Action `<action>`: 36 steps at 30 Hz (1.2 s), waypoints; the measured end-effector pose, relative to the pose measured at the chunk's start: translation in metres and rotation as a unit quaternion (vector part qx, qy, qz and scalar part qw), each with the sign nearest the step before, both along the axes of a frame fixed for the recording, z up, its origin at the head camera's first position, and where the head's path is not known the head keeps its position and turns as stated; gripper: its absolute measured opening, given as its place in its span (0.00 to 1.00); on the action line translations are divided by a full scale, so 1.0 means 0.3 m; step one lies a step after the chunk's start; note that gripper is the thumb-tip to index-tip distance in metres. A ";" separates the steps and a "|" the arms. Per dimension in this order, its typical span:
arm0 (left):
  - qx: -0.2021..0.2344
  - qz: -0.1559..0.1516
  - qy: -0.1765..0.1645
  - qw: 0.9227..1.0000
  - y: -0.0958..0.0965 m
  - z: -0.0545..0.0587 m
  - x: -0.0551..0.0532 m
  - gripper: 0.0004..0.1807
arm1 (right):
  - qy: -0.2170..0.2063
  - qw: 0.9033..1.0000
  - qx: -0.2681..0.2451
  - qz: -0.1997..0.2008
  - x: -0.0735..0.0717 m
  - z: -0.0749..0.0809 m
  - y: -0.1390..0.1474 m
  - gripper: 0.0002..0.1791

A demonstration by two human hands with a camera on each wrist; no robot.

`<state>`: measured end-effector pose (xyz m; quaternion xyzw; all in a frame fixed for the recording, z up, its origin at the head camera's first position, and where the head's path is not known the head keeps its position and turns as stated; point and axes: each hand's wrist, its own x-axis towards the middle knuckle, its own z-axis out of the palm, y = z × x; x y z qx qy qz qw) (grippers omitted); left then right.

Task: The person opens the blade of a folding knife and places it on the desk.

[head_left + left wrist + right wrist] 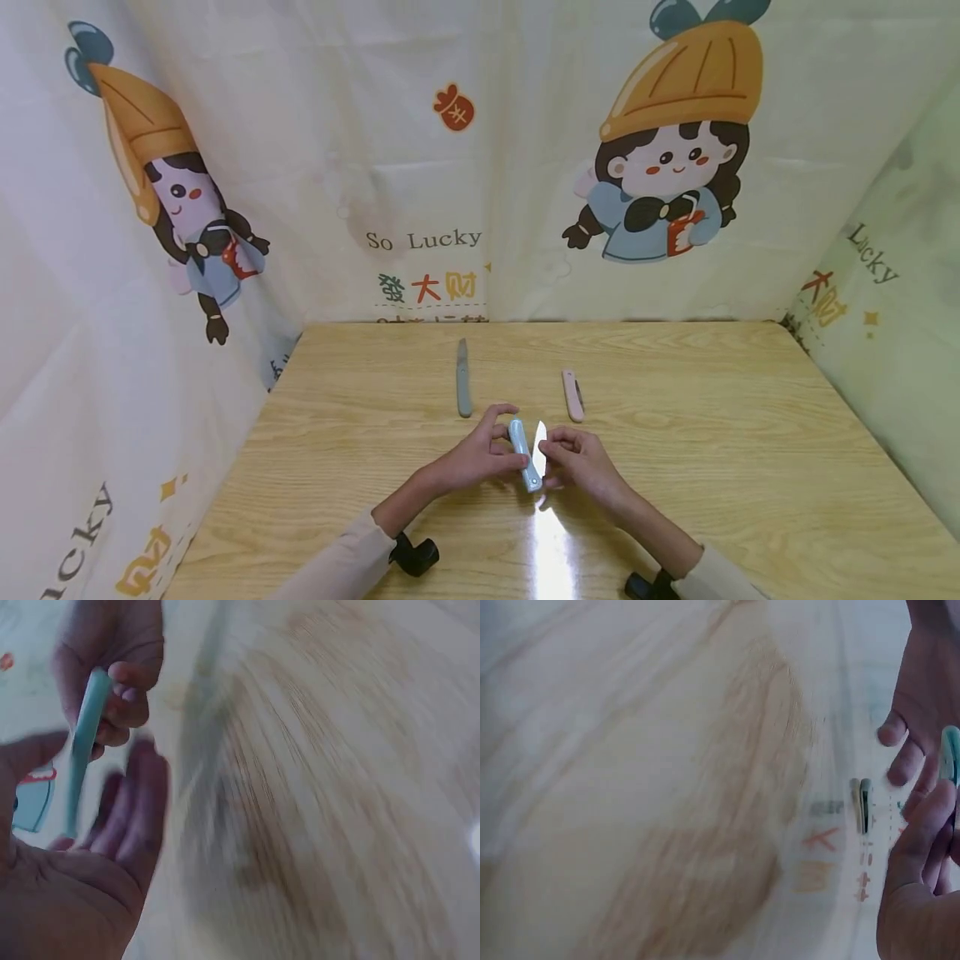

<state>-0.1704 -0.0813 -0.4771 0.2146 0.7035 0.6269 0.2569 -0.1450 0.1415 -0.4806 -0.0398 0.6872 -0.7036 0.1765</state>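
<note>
A light blue folding knife is between my two hands above the table, its bright blade swung out at an angle from the handle. My right hand pinches the knife on the blade side, and its curled fingers show in the right wrist view. Around the handle my left hand has its fingers spread and relaxed, blurred in the left wrist view. The left thumb overlaps the handle; whether it presses on it I cannot tell.
Beyond my hands lies a grey-green folding knife with its blade extended. To its right is a pink folding knife, folded. The wooden table ends at a printed curtain behind and at both sides.
</note>
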 end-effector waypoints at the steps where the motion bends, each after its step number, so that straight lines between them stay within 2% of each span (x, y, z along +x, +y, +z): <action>1: -0.024 -0.012 0.038 0.999 -0.005 0.003 0.003 0.39 | 0.003 1.000 0.002 0.001 0.001 -0.002 0.001 0.14; 3: -0.071 -0.031 0.126 0.989 -0.011 0.007 0.007 0.39 | 0.010 1.000 0.005 0.001 0.001 -0.005 0.003 0.14; 5: -0.118 -0.041 0.218 0.968 -0.016 0.008 0.008 0.35 | 0.017 1.000 0.010 0.001 0.001 -0.008 0.004 0.14; 7: -0.149 -0.049 0.297 0.942 -0.019 0.005 0.008 0.31 | 0.020 1.000 0.010 0.002 0.001 -0.008 0.003 0.12; 10: -0.165 -0.056 0.375 0.910 -0.026 -0.004 0.009 0.31 | 0.015 1.000 0.004 0.009 0.002 -0.007 0.003 0.10; 12: -0.155 -0.054 0.406 0.899 -0.032 -0.011 0.011 0.30 | 0.013 1.000 0.000 0.022 0.003 -0.008 0.001 0.09; 17: -0.129 -0.031 0.443 0.887 -0.040 -0.024 0.014 0.25 | 0.010 0.998 0.003 0.060 0.015 -0.011 0.000 0.09; 21: -0.137 -0.025 0.457 0.878 -0.039 -0.030 0.017 0.24 | 0.007 0.998 -0.002 0.068 0.023 -0.012 0.005 0.10; 26: -0.152 -0.014 0.465 0.872 -0.042 -0.031 0.017 0.23 | 0.007 0.998 -0.002 0.064 0.025 -0.017 0.004 0.10; 33: -0.179 0.009 0.468 0.865 -0.046 -0.022 0.013 0.23 | 0.012 0.999 0.011 0.033 0.021 -0.019 0.000 0.11; 36: -0.186 0.021 0.476 0.860 -0.046 -0.017 0.012 0.23 | 0.018 1.000 0.012 0.022 0.021 -0.019 0.002 0.11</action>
